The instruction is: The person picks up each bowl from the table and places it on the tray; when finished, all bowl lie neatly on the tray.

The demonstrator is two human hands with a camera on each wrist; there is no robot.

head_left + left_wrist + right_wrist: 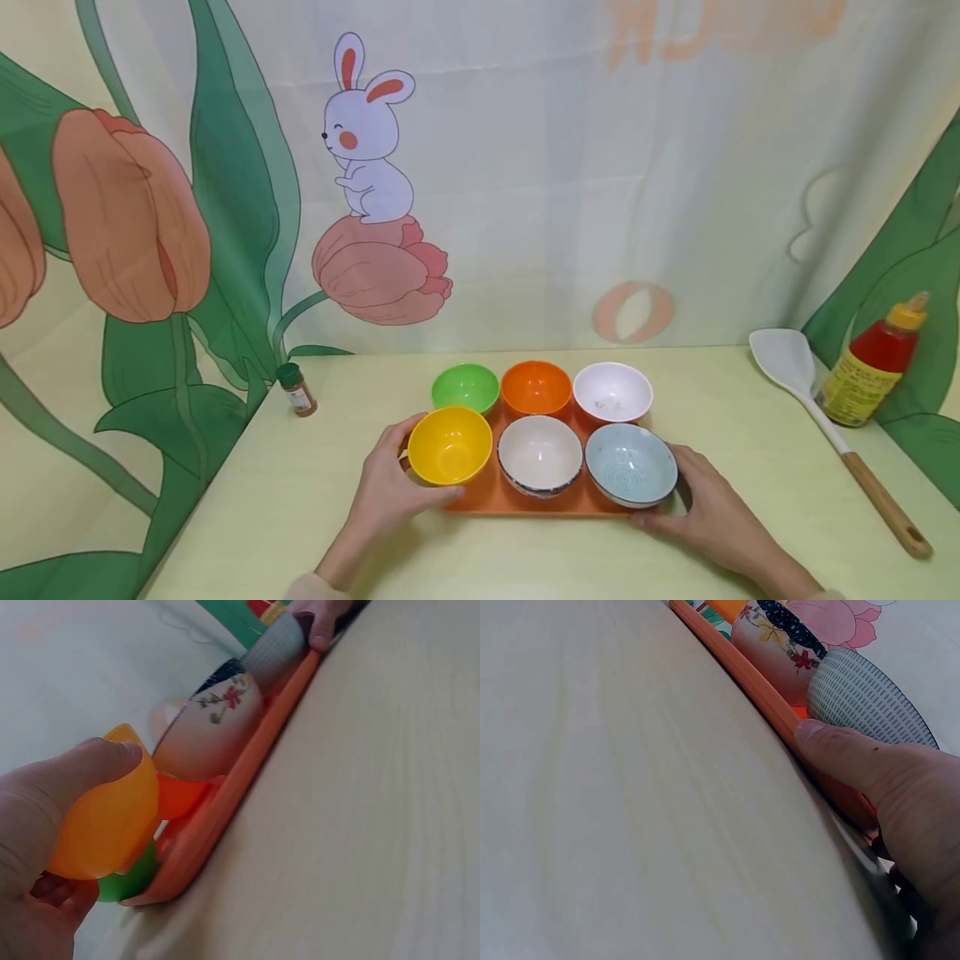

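My left hand (388,482) holds a yellow bowl (450,447) between thumb and fingers, over the left front of an orange tray (486,493). In the left wrist view the thumb lies across the outside of that bowl. My right hand (711,510) grips the tray's right front corner; in the right wrist view its thumb (840,750) lies on the rim, the fingers mostly hidden. Beside this hand sits a light blue bowl (632,463), and a white bowl with a flowered outside (540,454) is in the front middle. Behind are green (465,389), orange (536,389) and white (612,391) bowls.
A small green-capped spice jar (296,390) stands at the back left of the table (315,475). To the right lie a white spatula with a wooden handle (832,433) and a red sauce bottle (873,367). A printed curtain (525,183) hangs behind the table.
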